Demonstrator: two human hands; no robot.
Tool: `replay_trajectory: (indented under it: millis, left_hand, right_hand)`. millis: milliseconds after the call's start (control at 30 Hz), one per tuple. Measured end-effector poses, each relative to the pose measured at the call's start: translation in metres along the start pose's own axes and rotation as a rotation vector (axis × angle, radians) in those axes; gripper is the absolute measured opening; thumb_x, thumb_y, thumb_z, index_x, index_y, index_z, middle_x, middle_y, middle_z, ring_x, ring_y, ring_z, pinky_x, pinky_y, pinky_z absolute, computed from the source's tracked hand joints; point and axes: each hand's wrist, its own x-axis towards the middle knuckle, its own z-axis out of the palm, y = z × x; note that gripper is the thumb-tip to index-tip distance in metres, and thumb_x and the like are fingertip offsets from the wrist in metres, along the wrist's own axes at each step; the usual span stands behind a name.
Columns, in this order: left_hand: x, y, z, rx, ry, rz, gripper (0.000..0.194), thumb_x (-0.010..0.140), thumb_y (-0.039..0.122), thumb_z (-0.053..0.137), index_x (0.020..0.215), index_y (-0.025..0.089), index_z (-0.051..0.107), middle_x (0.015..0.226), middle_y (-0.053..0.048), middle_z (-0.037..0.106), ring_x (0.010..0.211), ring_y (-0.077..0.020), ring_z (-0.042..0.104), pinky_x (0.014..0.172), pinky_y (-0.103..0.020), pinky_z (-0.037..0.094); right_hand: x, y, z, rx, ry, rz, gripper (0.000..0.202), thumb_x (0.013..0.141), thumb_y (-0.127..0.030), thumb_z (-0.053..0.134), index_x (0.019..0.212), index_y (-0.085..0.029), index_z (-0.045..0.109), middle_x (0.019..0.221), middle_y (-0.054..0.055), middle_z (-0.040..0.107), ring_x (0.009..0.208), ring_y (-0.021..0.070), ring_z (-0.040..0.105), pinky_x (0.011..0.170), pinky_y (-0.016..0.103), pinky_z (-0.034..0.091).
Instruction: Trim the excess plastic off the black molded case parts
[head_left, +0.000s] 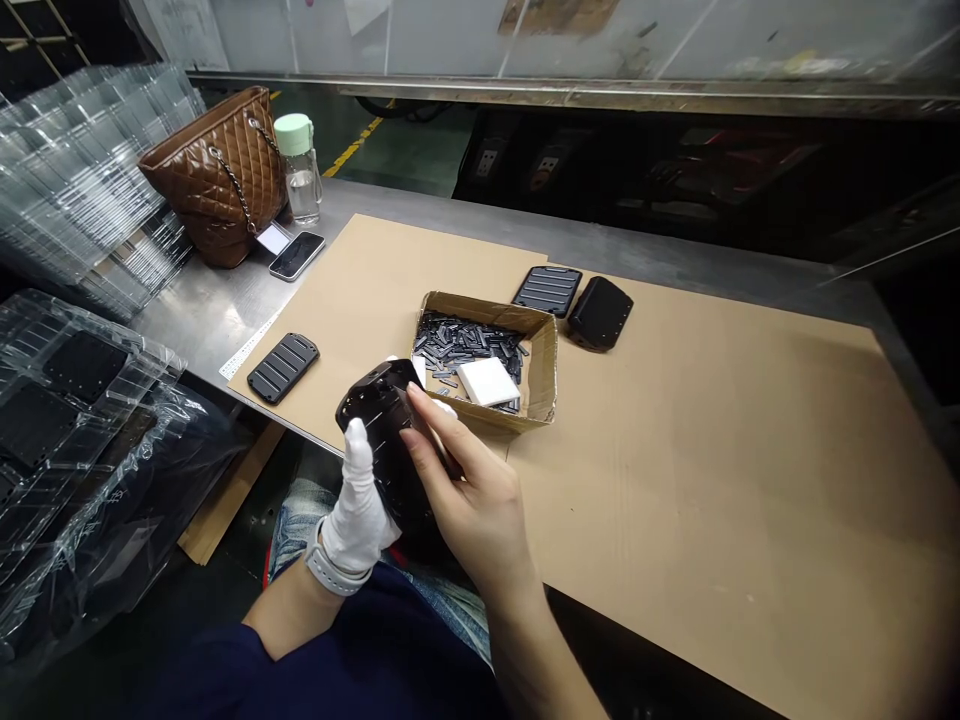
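Note:
My left hand (355,515), in a white glove, is closed around a glossy black plastic housing (382,420), held tilted above my lap at the table edge. My bare right hand (469,475) grips the housing from the right, with thumb and index finger pressed on its ribbed face. Whether a small piece sits under those fingertips I cannot tell. Just beyond is a cardboard box (541,375) with many small black strips (461,338) and a white block (488,382) inside. A ribbed black panel (283,367) lies left of the box.
Behind the box rest another ribbed panel (549,288) and a black housing (600,313). Brown cardboard (675,450) covers the table. At the left are a phone (297,256), a brown handbag (225,170), a bottle (301,170), stacked clear trays (90,170) and a plastic-wrapped tray (75,440).

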Motion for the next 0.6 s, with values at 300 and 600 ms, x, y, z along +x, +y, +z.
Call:
replay_trajectory:
  millis: [300, 600]
  left_hand:
    - [0.0017, 0.0004, -0.0024, 0.055, -0.053, -0.063, 0.056, 0.078, 0.062, 0.057, 0.118, 0.025, 0.065, 0.122, -0.003, 0.067, 0.137, -0.0239, 0.037, 0.114, -0.035, 0.034]
    - [0.0012, 0.0007, -0.0014, 0.046, -0.072, -0.114, 0.057, 0.077, 0.064, 0.058, 0.114, 0.022, 0.068, 0.122, -0.005, 0.066, 0.136, -0.0258, 0.039, 0.114, -0.036, 0.033]
  right_hand:
    - [0.0004, 0.0028, -0.0007, 0.017, -0.032, -0.010, 0.041, 0.091, -0.019, 0.055, 0.130, -0.029, 0.057, 0.123, -0.001, 0.066, 0.110, 0.0195, 0.065, 0.100, 0.035, 0.052]
    - [0.0031, 0.0091, -0.0039, 0.009, -0.089, -0.074, 0.043, 0.090, -0.016, 0.054, 0.132, -0.028, 0.055, 0.124, -0.001, 0.065, 0.109, 0.0184, 0.066, 0.102, 0.034, 0.051]
